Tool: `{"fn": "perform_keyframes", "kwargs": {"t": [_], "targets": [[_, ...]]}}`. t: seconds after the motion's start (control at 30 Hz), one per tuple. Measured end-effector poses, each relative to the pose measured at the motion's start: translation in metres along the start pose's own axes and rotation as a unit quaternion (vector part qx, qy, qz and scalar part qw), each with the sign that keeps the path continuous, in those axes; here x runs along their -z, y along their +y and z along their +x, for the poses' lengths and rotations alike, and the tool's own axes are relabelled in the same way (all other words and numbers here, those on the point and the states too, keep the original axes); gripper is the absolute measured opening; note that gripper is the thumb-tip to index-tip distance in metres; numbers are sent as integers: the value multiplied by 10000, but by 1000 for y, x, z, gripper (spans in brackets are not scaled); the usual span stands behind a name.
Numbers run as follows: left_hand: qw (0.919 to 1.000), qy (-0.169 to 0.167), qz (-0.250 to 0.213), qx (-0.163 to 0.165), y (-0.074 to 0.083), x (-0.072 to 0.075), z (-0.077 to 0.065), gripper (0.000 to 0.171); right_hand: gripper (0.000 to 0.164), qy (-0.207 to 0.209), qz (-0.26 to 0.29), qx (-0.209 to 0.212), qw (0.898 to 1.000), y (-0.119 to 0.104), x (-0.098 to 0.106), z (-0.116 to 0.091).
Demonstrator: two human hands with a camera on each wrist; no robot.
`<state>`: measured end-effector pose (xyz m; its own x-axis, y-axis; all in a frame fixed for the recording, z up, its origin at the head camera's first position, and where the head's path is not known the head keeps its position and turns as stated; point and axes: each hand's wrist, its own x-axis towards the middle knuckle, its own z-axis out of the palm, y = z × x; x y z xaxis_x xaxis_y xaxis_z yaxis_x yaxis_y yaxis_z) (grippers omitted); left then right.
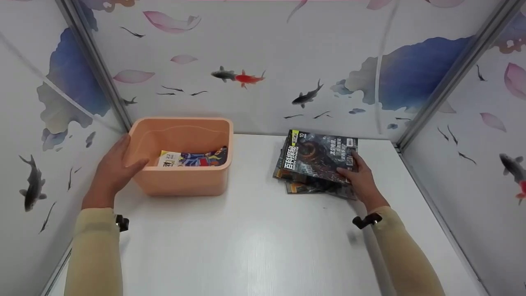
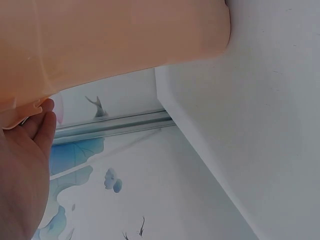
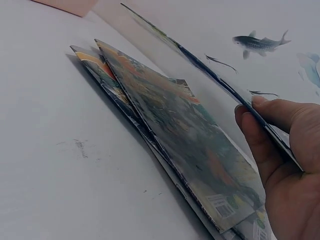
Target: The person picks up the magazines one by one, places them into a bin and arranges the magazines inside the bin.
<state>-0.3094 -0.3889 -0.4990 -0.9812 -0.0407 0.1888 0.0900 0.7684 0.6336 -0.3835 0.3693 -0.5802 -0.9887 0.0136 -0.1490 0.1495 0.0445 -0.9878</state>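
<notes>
Sleeves: yellowish cloth on both forearms, the left sleeve (image 1: 96,255) and the right sleeve (image 1: 407,250) entering from the near edge.
Clips: one small black clip (image 1: 122,223) at the left cuff, another at the right.
Desk: a white desk (image 1: 254,238), with small dark marks on its surface near the magazines.
Hands: well apart, each engaged with a different object.
Right hand: the right hand (image 1: 363,181) pinches the top magazine (image 1: 316,156) at its right side, thumb over the cover and fingers beneath, as the right wrist view shows.
Top magazine: raised and tilted above the others, a gap visible between; dark cover, white lettering along the left side, a yellow patch and "10" at the upper left corner.
Lower magazines: at least two lower magazines (image 3: 175,120) lying on the desk, overlapping and fanned, with orange at their corners; a barcode shows on one.
Left hand: the left hand (image 1: 117,166) grips the rim of the bin at its left side, thumb over the edge, fingers outside.
Bin: a peach bin (image 1: 181,183), upright at the far left of the desk.
Bin contents: printed matter (image 1: 205,159), partly white and partly dark blue.
Back wall: a white back wall (image 1: 263,41) printed with fish, petals and blue leaves, meeting metal rails (image 1: 96,61) at the corners.
</notes>
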Motion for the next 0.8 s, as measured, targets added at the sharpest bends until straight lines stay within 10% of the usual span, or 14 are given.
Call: {"fn": "perform_keyframes", "kwargs": {"t": [0.8], "targets": [[10000, 33, 29, 61, -2, -2, -1, 111, 105, 35, -358, 59, 9993, -39, -28, -18]]}}
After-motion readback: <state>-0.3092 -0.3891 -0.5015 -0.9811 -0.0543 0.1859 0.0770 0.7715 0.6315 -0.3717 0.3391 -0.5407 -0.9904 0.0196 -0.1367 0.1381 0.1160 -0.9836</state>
